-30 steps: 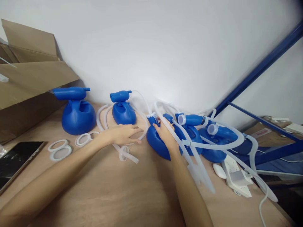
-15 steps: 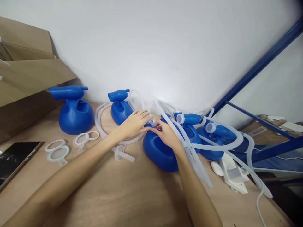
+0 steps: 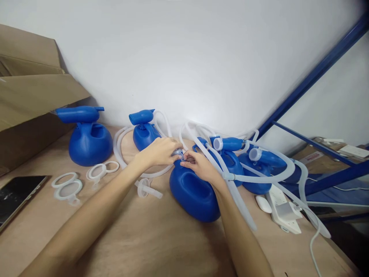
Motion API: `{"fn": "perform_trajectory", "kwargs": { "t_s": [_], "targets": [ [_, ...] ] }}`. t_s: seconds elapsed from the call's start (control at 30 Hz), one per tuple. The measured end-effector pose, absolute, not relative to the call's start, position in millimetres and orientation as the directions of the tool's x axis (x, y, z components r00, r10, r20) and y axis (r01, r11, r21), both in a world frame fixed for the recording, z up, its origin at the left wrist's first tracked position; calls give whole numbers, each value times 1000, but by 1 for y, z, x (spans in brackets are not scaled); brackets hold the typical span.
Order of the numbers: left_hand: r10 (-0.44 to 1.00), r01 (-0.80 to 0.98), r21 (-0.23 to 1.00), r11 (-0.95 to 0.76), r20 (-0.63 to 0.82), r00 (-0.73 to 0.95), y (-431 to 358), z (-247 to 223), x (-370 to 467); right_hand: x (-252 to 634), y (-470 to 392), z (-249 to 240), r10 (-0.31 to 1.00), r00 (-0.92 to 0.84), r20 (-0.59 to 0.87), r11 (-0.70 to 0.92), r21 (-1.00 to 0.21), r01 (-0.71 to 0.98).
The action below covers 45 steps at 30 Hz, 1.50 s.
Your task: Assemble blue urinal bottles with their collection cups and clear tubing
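A blue plastic urinal bottle (image 3: 193, 194) lies in front of me on the wooden table, tilted with its neck pointing away. Over the neck, my left hand (image 3: 162, 151) has its fingers closed around a translucent cap (image 3: 178, 152). My right hand (image 3: 198, 164) pinches at the near right side of the same cap, its fingertips partly hidden. A clear hose (image 3: 211, 154) passes just behind my right wrist. Left of the bottle lies a translucent ring with a strap (image 3: 144, 188).
Blue bottles with spouts stand at left (image 3: 90, 144), centre (image 3: 145, 134) and right (image 3: 256, 173), among coiled hoses (image 3: 265, 179). White rings (image 3: 68, 189), a phone (image 3: 20, 196), a power strip (image 3: 284, 215) and a cardboard box (image 3: 37, 92) lie around. A blue rack (image 3: 317, 73) borders the right.
The bottle's body has swung slightly toward me and turned. Both hands have stayed at its neck, with the left fingers drawn closer around the cap. The view has shifted a little.
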State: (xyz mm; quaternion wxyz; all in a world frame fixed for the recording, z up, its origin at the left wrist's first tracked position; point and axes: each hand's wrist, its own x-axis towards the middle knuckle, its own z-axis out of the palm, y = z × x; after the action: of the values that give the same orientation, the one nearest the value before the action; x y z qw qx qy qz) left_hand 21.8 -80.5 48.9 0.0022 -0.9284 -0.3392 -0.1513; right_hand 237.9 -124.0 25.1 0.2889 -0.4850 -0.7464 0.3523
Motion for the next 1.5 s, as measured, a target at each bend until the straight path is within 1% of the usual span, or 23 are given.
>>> {"fn": "perform_trajectory", "kwargs": {
  "t_s": [0.1, 0.23, 0.43, 0.5, 0.6, 0.67, 0.77, 0.83, 0.93, 1.13, 1.27, 1.37, 1.43, 1.5],
  "targets": [
    [635, 641, 78, -763, 277, 722, -85, 52, 21, 236, -126, 22, 939, -330, 93, 239, -868, 435],
    [635, 648, 47, -760, 263, 726, -88, 53, 18, 234, -130, 20, 954, -277, 112, 208, -913, 350],
    [651, 672, -4, -741, 245, 719, -96, 57, 17, 235, -134, 20, 926, -353, 134, 285, -861, 421],
    [644, 671, -19, -741, 263, 718, -99, 55, 19, 234, -136, 20, 919, -368, 143, 308, -844, 440],
    [629, 668, -53, -742, 287, 722, -105, 47, 24, 233, -138, 21, 925, -353, 141, 301, -837, 457],
    [617, 664, -55, -746, 319, 719, -107, 38, 27, 232, -139, 23, 920, -368, 136, 317, -811, 492],
    [606, 657, -10, -753, 379, 700, -106, 24, 31, 231, -138, 26, 880, -453, 140, 397, -741, 542],
    [615, 666, 27, -746, 413, 672, -104, 16, 32, 232, -136, 27, 857, -492, 154, 435, -730, 527],
    [633, 679, 100, -727, 481, 607, -100, 6, 34, 234, -133, 25, 847, -501, 179, 453, -737, 503],
    [667, 665, 264, -699, 578, 471, -87, -3, 31, 235, -133, 22, 861, -490, 136, 410, -756, 510],
    [711, 659, 363, -659, 588, 386, -70, 7, 17, 234, -137, 23, 866, -497, 62, 355, -775, 523],
    [664, 591, 354, -725, 587, 463, -61, 18, 7, 235, -138, 23, 871, -489, 49, 339, -781, 524],
    [615, 565, 298, -769, 582, 531, -56, 25, -1, 237, -137, 23, 853, -519, 52, 353, -790, 502],
    [615, 603, 236, -762, 556, 559, -52, 32, -13, 239, -137, 24, 843, -536, 43, 355, -793, 495]
  ]
}}
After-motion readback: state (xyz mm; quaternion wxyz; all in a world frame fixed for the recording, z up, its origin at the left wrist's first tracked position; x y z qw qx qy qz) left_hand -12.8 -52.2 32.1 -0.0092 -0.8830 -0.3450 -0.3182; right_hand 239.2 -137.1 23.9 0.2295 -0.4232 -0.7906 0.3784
